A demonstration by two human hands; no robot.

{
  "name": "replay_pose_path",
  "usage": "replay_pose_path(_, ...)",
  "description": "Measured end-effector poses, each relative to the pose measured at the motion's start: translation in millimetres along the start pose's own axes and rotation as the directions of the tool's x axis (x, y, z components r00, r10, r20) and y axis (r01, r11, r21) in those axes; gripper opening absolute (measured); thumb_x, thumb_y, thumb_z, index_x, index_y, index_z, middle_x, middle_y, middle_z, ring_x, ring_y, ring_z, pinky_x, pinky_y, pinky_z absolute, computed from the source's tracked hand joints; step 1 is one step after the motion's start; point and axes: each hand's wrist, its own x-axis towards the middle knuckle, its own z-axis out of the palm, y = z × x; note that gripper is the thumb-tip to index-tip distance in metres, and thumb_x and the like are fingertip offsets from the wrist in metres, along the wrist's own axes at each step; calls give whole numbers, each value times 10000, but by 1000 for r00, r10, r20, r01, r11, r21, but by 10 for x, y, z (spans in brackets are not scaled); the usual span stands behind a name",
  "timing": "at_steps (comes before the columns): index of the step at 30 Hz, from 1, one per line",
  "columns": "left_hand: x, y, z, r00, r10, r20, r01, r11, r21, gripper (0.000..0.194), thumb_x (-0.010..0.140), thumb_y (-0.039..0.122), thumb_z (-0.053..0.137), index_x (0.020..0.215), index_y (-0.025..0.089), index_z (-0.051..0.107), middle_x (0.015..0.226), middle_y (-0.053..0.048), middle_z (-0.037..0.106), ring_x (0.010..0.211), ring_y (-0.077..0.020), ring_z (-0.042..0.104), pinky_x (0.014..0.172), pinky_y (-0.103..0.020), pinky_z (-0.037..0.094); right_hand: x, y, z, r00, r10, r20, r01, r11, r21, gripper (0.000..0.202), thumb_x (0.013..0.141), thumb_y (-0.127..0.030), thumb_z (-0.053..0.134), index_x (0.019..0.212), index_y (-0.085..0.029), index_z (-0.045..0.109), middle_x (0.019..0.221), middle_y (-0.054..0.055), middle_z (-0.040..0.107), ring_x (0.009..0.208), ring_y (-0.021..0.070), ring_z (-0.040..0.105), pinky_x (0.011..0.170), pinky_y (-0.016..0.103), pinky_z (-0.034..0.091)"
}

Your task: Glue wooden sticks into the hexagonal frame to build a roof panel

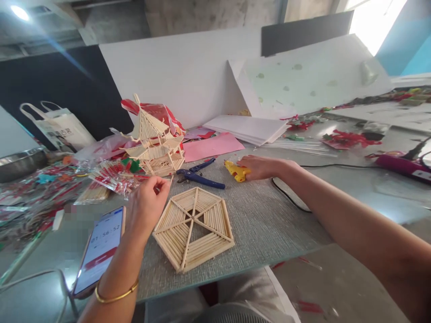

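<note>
A person's two bare hands work at a table. At left, a phone (101, 251) showing a timer lies right beside the left forearm; an elbow shift could push it. The left hand (151, 195) is pinched at the fingertips on what looks like a thin stick (172, 178); so slight a piece could slip or snap under a hard squeeze. Just right of that hand, a hexagonal stick panel (193, 218) lies flat near the table's front edge, partly open around its centre; a dragging wrist could knock it askew. Beyond it are blue cutters (205, 179). The right hand (261, 168) is closed around the rear of a yellow glue gun (235, 170), nozzle pointing left; a hot tip could burn the other hand, and a snagged black cord (291, 195) could tug the gun.

Across the surface and room, left to right: a metal bowl (23, 162), a tote bag (72, 130), plastic-wrapped scraps (112, 177), a small stick pagoda (155, 148), a grey mat (266, 220), pink paper (215, 147), stacked white sheets (247, 127), red decorations (353, 139) and a purple tool (402, 167). Large boards stand behind; bright light enters upper right.
</note>
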Motion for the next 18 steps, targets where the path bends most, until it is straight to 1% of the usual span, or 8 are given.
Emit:
replay_pose_path(1,8,-10,3,999,1,-44,1,999,33,212,783,374,493,764,197,608,693,-9,659,633,-164,594,582,-251,384,-3,-4,-6,1000,0,-4,0,1000,2,462,667,-325,558,1091,-142,566,1108,145,560,1025,303,518,822,386,396)
replay_pose_path(3,27,-32,14,995,1,-95,7,996,88,191,796,348,477,767,195,587,714,-15,659,648,-170,597,582,-254,377,-12,-15,-21,1000,1,-8,-1,1000,8,461,667,-315,558,1091,-135,567,1104,154,564,1021,310,521,825,396,395)
replay_pose_path(6,64,-76,42,992,-25,-121,46,985,168,171,805,322,462,779,192,569,755,-34,663,679,-189,605,594,-269,375,-30,-33,-47,1000,9,-15,-8,1000,30,457,665,-306,565,1095,-154,568,1105,140,574,1027,309,522,835,399,395)
replay_pose_path(8,91,-111,56,992,-60,-113,84,971,223,170,811,309,449,778,190,565,766,-48,667,711,-209,613,609,-281,380,-44,-44,-65,1000,14,-15,-13,999,40,464,664,-308,569,1107,-169,563,1108,127,577,1042,308,516,844,397,394)
replay_pose_path(10,115,-148,60,992,-107,-72,123,952,279,187,821,304,430,782,191,574,765,-61,670,735,-225,620,615,-289,388,-60,-54,-83,1000,21,-15,-20,999,47,475,669,-328,569,1116,-168,557,1115,129,573,1054,306,512,853,393,394)
replay_pose_path(12,136,-184,57,990,-137,-11,133,933,335,229,840,297,395,803,192,595,778,-79,675,754,-238,625,619,-298,397,-74,-61,-99,1000,26,-12,-25,998,60,479,679,-357,564,1113,-156,558,1127,141,565,1059,308,512,856,393,396)
replay_pose_path(15,164,-235,69,990,-110,86,71,924,376,282,854,255,357,849,192,632,855,-108,683,817,-248,627,649,-308,409,-77,-55,-104,1000,9,-15,-8,997,78,462,690,-393,558,1085,-156,573,1124,147,574,1047,314,524,844,401,405)
replay_pose_path(18,193,-273,134,981,-78,176,7,928,372,277,827,214,389,849,173,662,910,-137,679,877,-259,622,688,-314,419,-50,-24,-72,1000,-10,-18,11,998,61,457,693,-400,551,1084,-165,579,1123,138,578,1049,305,527,839,393,412)
